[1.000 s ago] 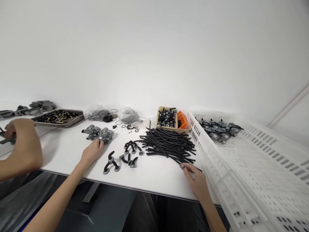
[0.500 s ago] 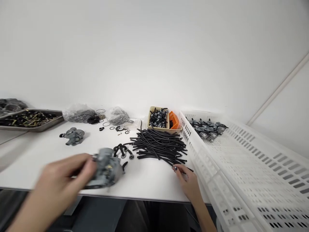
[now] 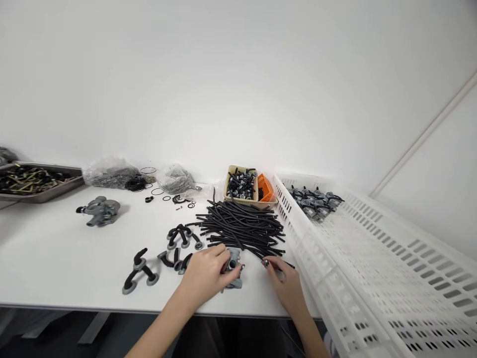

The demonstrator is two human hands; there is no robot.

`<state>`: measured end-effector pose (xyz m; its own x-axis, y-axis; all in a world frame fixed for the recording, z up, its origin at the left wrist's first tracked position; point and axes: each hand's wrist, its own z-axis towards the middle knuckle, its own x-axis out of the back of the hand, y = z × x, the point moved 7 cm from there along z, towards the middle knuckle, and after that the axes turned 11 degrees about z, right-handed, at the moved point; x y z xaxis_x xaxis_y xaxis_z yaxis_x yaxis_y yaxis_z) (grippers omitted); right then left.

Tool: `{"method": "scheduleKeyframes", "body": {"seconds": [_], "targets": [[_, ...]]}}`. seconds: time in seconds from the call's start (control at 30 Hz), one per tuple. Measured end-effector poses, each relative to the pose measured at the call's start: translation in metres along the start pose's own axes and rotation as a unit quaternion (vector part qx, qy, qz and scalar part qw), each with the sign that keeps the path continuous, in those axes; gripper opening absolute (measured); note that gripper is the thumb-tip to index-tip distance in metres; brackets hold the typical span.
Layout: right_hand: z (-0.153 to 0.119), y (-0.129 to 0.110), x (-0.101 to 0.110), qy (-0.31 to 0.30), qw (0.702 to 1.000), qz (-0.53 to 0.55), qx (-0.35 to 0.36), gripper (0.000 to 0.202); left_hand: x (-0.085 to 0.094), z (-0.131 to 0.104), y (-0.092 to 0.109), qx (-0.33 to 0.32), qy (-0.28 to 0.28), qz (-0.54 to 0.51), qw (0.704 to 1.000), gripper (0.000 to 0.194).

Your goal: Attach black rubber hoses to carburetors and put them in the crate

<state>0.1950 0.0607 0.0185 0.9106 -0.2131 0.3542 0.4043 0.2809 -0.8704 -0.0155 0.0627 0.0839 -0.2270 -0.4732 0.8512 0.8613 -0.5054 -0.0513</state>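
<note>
My left hand [image 3: 207,272] is closed around a grey metal carburetor [image 3: 234,257], low over the front of the white table, and hides part of it. To its right, my right hand [image 3: 283,284] pinches a thin black rubber hose [image 3: 291,266], whose end pokes out past the fingers. Just beyond both hands lies a pile of similar black hoses [image 3: 242,226]. Left of the carburetor, several black elbow pieces with grey round ends [image 3: 139,271] stand in small groups. Another carburetor [image 3: 100,211] rests farther left on the table.
A white perforated crate [image 3: 309,248] runs along the right side, with several carburetors [image 3: 315,203] inside. At the back are a beige bin [image 3: 225,191] of elbow pieces, an orange basket [image 3: 265,185], plastic bags [image 3: 112,173] and black rings. A metal tray [image 3: 70,185] sits far left.
My left hand has brought the carburetor rightward, close to my right hand, uncovering elbow pieces on the left. My right hand stays by the hose pile, pinching the hose. The view has shifted slightly.
</note>
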Motion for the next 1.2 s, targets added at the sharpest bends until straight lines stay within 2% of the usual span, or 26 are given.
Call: {"method": "scheduleKeyframes", "body": {"seconds": [0.1, 0.2, 0.27, 0.33, 0.4, 0.5, 0.57, 0.63, 0.77, 0.93, 1.03, 1.2], "targets": [[0.009, -0.015, -0.003, 0.007, 0.999, -0.016, 0.036, 0.027, -0.006, -0.012, -0.007, 0.071, 0.027, -0.084, 0.994, 0.029], [0.035, -0.041, -0.008, 0.017, 0.996, -0.023, 0.090, 0.026, -0.021, -0.029, -0.014, 0.158, 0.046, -0.208, 0.964, 0.052], [0.067, -0.057, -0.013, 0.029, 0.993, -0.024, 0.113, 0.026, -0.036, -0.038, -0.014, 0.198, 0.008, -0.296, 0.934, 0.072], [0.108, -0.065, -0.021, 0.038, 0.992, -0.028, 0.116, 0.025, -0.049, -0.044, -0.013, 0.224, -0.058, -0.373, 0.898, 0.086], [0.154, -0.063, -0.034, 0.036, 0.992, -0.039, 0.112, 0.024, -0.056, -0.047, -0.012, 0.236, -0.112, -0.426, 0.866, 0.091], [0.216, -0.048, -0.057, 0.019, 0.993, -0.070, 0.097, 0.016, -0.058, -0.047, -0.014, 0.246, -0.137, -0.462, 0.841, 0.089], [0.245, -0.035, -0.070, 0.009, 0.993, -0.084, 0.084, 0.014, -0.060, -0.047, -0.017, 0.254, -0.136, -0.467, 0.836, 0.089], [0.261, -0.025, -0.078, 0.010, 0.994, -0.083, 0.071, 0.021, -0.066, -0.047, -0.017, 0.255, -0.136, -0.466, 0.837, 0.091], [0.268, -0.020, -0.077, 0.052, 0.996, -0.037, 0.063, 0.021, -0.080, -0.047, -0.017, 0.244, -0.144, -0.465, 0.838, 0.094], [0.254, -0.027, -0.040, 0.190, 0.975, 0.099, 0.052, 0.018, -0.084, -0.049, -0.017, 0.238, -0.152, -0.474, 0.834, 0.096], [0.230, -0.025, -0.019, 0.247, 0.944, 0.218, 0.022, 0.026, -0.079, -0.050, -0.017, 0.242, -0.162, -0.476, 0.830, 0.094], [0.162, -0.011, -0.015, 0.239, 0.883, 0.403, -0.031, 0.027, -0.068, -0.050, -0.016, 0.229, -0.152, -0.479, 0.834, 0.090]]}}
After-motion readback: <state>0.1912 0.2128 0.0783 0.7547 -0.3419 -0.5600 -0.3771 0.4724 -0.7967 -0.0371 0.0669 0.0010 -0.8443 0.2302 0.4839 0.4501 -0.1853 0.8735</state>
